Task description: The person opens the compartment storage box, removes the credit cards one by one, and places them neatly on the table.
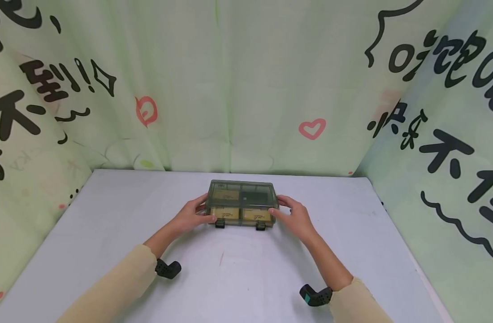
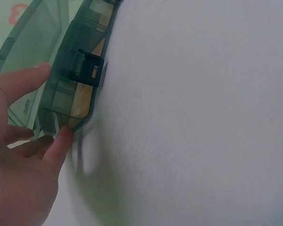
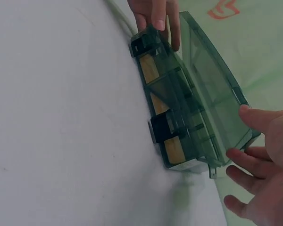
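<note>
A translucent dark green plastic storage box [image 1: 226, 196] with compartments stands toward the back of the white table. Tan pieces with dark script [image 1: 225, 213] show through it, and two black latches [image 1: 260, 225] hang along its front. Its clear lid [image 3: 217, 89] slants up from the body in the right wrist view. My left hand [image 1: 195, 213] holds the left end, thumb at the front and fingers round the side. At the other end, my right hand [image 1: 295, 217] grips the lid's corner, thumb on its edge and fingers spread beside it.
The white tabletop [image 1: 230, 278] stretches around the box. A pale green curtain [image 1: 262, 89] with dark lettering and red hearts hangs behind and at both sides. Black devices sit at the left wrist [image 1: 168, 269] and right wrist [image 1: 316, 296].
</note>
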The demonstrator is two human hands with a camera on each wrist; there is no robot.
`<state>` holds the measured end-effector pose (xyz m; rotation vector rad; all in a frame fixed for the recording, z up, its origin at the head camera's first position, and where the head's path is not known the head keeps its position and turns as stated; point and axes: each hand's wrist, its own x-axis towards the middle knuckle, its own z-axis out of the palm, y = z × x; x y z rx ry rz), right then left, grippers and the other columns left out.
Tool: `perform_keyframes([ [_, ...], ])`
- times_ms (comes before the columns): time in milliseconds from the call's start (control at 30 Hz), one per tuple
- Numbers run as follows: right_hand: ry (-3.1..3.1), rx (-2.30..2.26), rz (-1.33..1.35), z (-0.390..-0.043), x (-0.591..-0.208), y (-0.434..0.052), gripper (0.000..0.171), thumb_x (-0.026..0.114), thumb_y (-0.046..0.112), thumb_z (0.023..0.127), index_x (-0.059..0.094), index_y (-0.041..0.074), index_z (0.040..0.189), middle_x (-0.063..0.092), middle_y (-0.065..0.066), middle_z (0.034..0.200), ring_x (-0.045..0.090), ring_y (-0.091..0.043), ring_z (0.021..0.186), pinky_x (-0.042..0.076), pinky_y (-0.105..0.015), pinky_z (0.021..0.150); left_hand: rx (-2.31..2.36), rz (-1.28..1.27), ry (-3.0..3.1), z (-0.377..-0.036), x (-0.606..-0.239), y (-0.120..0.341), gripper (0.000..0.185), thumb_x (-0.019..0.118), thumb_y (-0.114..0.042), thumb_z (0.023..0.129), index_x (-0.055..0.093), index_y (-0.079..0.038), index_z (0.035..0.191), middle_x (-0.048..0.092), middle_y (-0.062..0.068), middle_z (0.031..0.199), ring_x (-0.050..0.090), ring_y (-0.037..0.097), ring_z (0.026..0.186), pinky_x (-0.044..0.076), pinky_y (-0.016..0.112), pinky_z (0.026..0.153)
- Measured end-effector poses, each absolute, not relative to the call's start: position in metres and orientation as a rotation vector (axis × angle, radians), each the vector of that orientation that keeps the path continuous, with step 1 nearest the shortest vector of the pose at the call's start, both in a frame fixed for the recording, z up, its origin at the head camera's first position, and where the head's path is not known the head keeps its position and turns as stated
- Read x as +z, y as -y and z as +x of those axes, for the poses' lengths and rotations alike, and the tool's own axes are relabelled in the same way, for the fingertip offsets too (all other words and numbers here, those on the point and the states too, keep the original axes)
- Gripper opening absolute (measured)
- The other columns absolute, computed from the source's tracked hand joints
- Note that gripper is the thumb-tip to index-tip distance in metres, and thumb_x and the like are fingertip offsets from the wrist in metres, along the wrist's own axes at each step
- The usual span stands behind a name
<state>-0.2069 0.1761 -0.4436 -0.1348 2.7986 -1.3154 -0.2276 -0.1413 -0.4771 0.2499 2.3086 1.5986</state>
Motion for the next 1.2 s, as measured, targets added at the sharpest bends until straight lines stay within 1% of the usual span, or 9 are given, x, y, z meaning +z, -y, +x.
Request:
perform_keyframes([
  [200,-2.747,-1.498,-0.069,-0.210,-0.434,-0.173,0.050,0.061,0.027,0.096,0.050,0.006,0.139,0.057,-0.016,0.138,0.049,-0.028,0.134,0.041,-0.044,0.111,1.553,0.268,-2.345,-0.229,-0.477,0.141,0.083,0.069,-0.015,0.089,0.020,-0.004,0.154,0.023,0.018,0.160,0.034,0.038,0.142,0.038,0.048,0.112],
  [300,-2.687,-1.622,-0.022,-0.212,-0.433,-0.172,0.046,0.059,0.025,0.097,0.051,0.006,0.138,0.059,-0.015,0.136,0.051,-0.026,0.133,0.043,-0.044,0.109,1.548,0.274,-2.352,-0.230,-0.478,0.141,0.083,0.070,-0.014,0.088,0.020,-0.004,0.154,0.023,0.017,0.160,0.034,0.039,0.142,0.039,0.048,0.111],
  [500,-2.592,-1.778,-0.022,-0.218,-0.432,-0.171,0.046,0.056,0.021,0.098,0.048,0.007,0.141,0.057,-0.012,0.139,0.049,-0.024,0.134,0.039,-0.042,0.113,1.517,0.246,-2.374,-0.230,-0.477,0.140,0.083,0.070,-0.014,0.088,0.021,-0.007,0.154,0.024,0.015,0.160,0.035,0.038,0.142,0.040,0.047,0.110],
  [600,-2.587,-1.790,-0.037,-0.222,-0.430,-0.170,0.047,0.055,0.020,0.099,0.045,0.007,0.144,0.053,-0.013,0.142,0.048,-0.026,0.133,0.038,-0.043,0.113,1.483,0.210,-2.393,-0.230,-0.476,0.139,0.083,0.071,-0.016,0.088,0.022,-0.010,0.154,0.024,0.014,0.160,0.035,0.037,0.142,0.039,0.047,0.111],
  [700,-2.582,-1.780,-0.008,-0.226,-0.426,-0.169,0.049,0.054,0.022,0.100,0.043,0.009,0.145,0.048,-0.012,0.144,0.047,-0.027,0.132,0.038,-0.045,0.113,1.467,0.192,-2.400,-0.230,-0.476,0.139,0.082,0.070,-0.017,0.088,0.023,-0.011,0.154,0.024,0.014,0.160,0.035,0.036,0.142,0.037,0.048,0.112],
  [900,-2.554,-1.789,-0.030,-0.236,-0.421,-0.165,0.051,0.051,0.022,0.101,0.037,0.011,0.149,0.043,-0.009,0.150,0.041,-0.026,0.138,0.035,-0.046,0.115,1.453,0.179,-2.391,-0.229,-0.474,0.140,0.080,0.070,-0.019,0.089,0.024,-0.012,0.154,0.022,0.011,0.161,0.033,0.035,0.143,0.033,0.050,0.115],
  [1033,-2.543,-1.795,-0.055,-0.244,-0.421,-0.163,0.053,0.050,0.022,0.101,0.034,0.013,0.151,0.039,-0.007,0.154,0.038,-0.025,0.142,0.033,-0.045,0.116,1.432,0.182,-2.411,-0.229,-0.475,0.140,0.081,0.071,-0.020,0.088,0.024,-0.012,0.154,0.023,0.012,0.161,0.034,0.035,0.143,0.034,0.050,0.114],
  [1200,-2.550,-1.761,-0.083,-0.254,-0.423,-0.165,0.054,0.050,0.020,0.101,0.032,0.012,0.151,0.035,-0.008,0.156,0.033,-0.026,0.145,0.030,-0.047,0.118,1.430,0.187,-2.419,-0.229,-0.474,0.139,0.081,0.071,-0.019,0.088,0.024,-0.013,0.154,0.023,0.012,0.160,0.035,0.035,0.142,0.035,0.049,0.113],
])
